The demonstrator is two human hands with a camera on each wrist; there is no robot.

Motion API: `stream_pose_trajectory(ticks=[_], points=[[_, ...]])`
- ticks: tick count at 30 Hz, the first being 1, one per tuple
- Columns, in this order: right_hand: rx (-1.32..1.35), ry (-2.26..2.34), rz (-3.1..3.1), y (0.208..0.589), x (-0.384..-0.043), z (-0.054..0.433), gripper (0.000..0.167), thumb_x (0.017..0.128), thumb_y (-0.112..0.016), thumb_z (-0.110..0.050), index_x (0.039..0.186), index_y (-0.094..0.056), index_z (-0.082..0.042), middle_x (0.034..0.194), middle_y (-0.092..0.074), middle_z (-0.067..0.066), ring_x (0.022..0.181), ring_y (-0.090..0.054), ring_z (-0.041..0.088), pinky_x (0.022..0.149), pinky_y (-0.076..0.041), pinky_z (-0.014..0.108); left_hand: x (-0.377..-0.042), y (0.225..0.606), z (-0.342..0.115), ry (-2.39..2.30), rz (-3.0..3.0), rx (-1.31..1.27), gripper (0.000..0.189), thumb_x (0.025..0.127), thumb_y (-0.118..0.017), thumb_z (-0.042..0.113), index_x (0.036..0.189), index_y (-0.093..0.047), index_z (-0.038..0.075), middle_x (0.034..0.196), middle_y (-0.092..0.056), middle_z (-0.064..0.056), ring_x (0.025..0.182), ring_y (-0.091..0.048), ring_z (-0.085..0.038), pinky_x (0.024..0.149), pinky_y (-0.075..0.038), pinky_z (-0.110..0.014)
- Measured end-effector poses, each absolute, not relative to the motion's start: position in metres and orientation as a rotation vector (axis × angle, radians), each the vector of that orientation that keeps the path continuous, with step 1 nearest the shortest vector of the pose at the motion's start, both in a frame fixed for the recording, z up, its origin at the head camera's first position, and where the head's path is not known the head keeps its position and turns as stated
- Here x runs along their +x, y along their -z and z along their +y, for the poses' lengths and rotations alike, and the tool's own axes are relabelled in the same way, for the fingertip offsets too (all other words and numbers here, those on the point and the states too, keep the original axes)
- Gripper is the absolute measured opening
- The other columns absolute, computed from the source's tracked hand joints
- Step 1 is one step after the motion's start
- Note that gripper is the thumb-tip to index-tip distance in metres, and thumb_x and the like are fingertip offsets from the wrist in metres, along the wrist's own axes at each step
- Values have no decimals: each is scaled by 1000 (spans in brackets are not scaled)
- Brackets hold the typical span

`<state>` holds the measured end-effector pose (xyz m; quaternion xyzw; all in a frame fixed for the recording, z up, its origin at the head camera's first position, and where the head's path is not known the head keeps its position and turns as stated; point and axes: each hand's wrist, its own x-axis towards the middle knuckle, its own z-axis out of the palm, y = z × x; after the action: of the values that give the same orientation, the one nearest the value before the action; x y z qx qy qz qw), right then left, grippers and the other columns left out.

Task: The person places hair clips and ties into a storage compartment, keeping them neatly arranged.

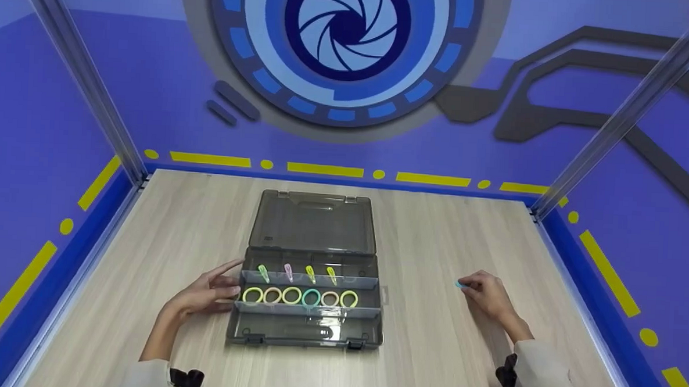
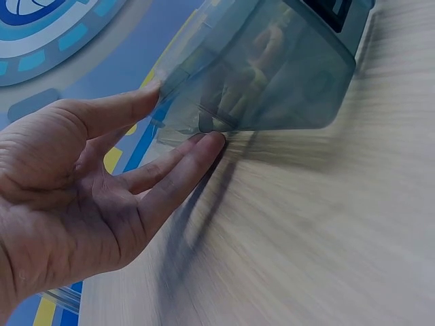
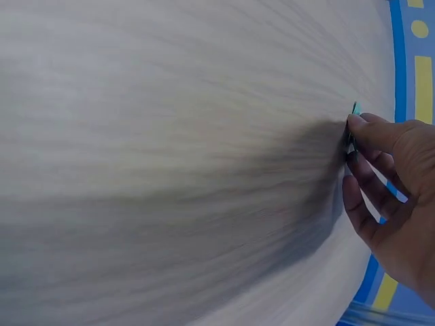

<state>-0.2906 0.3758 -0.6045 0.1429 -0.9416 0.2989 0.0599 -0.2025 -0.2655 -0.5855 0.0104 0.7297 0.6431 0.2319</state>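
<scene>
A grey see-through organizer box [image 1: 306, 337] lies on the table with its lid [image 1: 313, 221] folded back. Four-sided compartments inside hold a row of snap hair clips [image 1: 288, 272] in green, pink and yellow, and below them several hair ties [image 1: 292, 296] in yellow, pink and teal. At the box's left side, my left hand [image 1: 203, 295] rests its fairly straight fingertips against the wall [image 2: 292, 88]. Off to the right, my right hand [image 1: 491, 296] pinches a small light-blue hair clip [image 1: 460, 284] between thumb and index finger, mostly hidden by the fingertips.
The front compartment [image 1: 292, 329] of the box shows its bare floor. A wood-grain table [image 1: 431, 348] carries everything, bordered by blue-purple printed walls [image 1: 162, 104] and metal posts [image 1: 609, 118]. Black wrist straps [image 1: 506, 372] sit on both sleeves.
</scene>
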Motion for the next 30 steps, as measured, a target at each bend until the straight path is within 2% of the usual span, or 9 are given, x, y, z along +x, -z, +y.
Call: stream_pose_trajectory(ticks=[9, 20, 30], points=[[512, -744, -2963, 592, -289, 371, 17, 91, -73, -1, 107, -78, 2, 94, -71, 12, 85, -68, 28, 74, -59, 38, -203, 585, -266, -1772, 2007, 53, 79, 102, -64, 16, 164, -16, 13, 150, -36, -37, 121, -62, -29, 100, -56, -48], [464, -720, -2942, 592, -284, 370, 18, 87, -75, 4, 105, -78, 0, 93, -74, 12, 81, -68, 23, 70, -56, 33, -201, 584, -264, -1752, 2025, 33, 79, 101, -65, 18, 165, -17, 15, 149, -38, -34, 123, -60, -29, 100, -56, -50], [510, -723, -2942, 590, -278, 370, 27, 85, -75, 7, 112, -75, 4, 98, -74, 16, 85, -72, 29, 74, -60, 43, -200, 583, -263, -1749, 2040, -29, 80, 100, -67, 20, 164, -20, 15, 149, -37, -34, 126, -60, -34, 102, -55, -52]])
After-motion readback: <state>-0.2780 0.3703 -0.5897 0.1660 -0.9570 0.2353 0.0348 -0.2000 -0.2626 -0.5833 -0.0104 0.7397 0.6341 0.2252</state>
